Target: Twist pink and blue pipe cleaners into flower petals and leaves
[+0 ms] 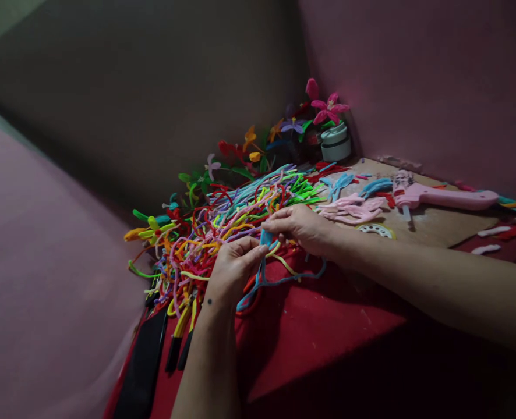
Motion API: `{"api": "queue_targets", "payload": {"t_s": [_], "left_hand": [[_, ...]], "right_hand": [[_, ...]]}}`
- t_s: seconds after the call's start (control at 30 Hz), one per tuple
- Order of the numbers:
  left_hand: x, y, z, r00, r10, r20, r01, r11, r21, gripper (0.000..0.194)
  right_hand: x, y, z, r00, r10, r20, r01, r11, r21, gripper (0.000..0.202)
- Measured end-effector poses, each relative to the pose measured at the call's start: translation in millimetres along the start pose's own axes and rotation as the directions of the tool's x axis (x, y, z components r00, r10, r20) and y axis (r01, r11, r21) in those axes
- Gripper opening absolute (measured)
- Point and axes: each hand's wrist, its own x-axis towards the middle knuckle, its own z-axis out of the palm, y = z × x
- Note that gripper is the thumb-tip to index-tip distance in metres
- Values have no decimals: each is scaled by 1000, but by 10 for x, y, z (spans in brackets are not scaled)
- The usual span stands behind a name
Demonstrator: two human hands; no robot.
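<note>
Left hand (236,262) and right hand (299,227) both pinch blue stem (266,237); stem pile (249,203) far, glue gun (441,196) right.

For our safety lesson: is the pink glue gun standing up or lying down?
Lying down: the pink glue gun has its handle along the brown board.

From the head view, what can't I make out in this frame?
All in the head view:
- Middle of the blue piece: covered by fingers of the left hand and right hand.
- Heads of the yellow-and-black handles: obscured by colorful stems.
- Near end of the black slab: cut off by the bottom edge.
- Marks on the white ring: too small.
</note>
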Motion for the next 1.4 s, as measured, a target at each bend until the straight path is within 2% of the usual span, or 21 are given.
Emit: {"api": "queue_targets", "payload": {"t_s": [0.1, 0.2, 0.27, 0.37, 0.5, 0.57, 0.67, 0.77, 0.9, 1.03, 1.17, 1.4], "left_hand": [[17, -16, 7, 999, 0, 43, -1, 1000, 22, 24], [41, -49, 34, 999, 16, 50, -17, 1000, 14, 25], [53, -69, 44, 998, 11, 57, -10, 1000, -15, 27], [56, -84, 27, 997, -17, 69, 21, 998, -65, 27], [44, -99, 18, 992, 0, 124, 16, 992, -124, 28], [47, -111, 62, 993, 30, 115, -17, 993, -115, 27], [66, -121, 165, 997, 70, 34, -69, 997, -27, 26], [80, -123, 218, 997, 80, -7, -80, 997, -4, 25], [63, -196, 163, 998, 62, -14, -63, 990, -129, 30], [30, -306, 87, 998, 19, 60, -2, 961, -276, 31], [0, -297, 60, 996, 11, 85, 15, 954, -300, 29], [-32, -202, 62, 997, -2, 76, 23, 960, -278, 28]], "right_hand": [[-27, 1, 34, 995, -49, -91, 41, 995, -88, 21], [-59, 8, 90, 980, -49, -190, 45, 999, -27, 25], [-66, 20, 109, 976, -17, -218, 28, 998, 48, 29], [-50, 48, 90, 987, 31, -160, -10, 992, 128, 30], [-17, 97, 38, 998, 14, -59, -6, 992, 126, 29], [-12, 126, 30, 995, 18, -93, -4, 989, 148, 30], [-19, 161, 35, 985, 20, -169, 12, 983, 185, 33], [-28, 166, 42, 983, -9, -184, 42, 983, 177, 30], [-23, 143, 35, 996, 5, -85, 10, 983, 182, 23], [-10, 135, 13, 994, 94, 54, -103, 973, 206, 29], [-24, 126, 19, 984, 141, 109, -156, 977, 147, 22], [-54, 150, 38, 994, 103, 48, -108, 988, 115, 20]]}}
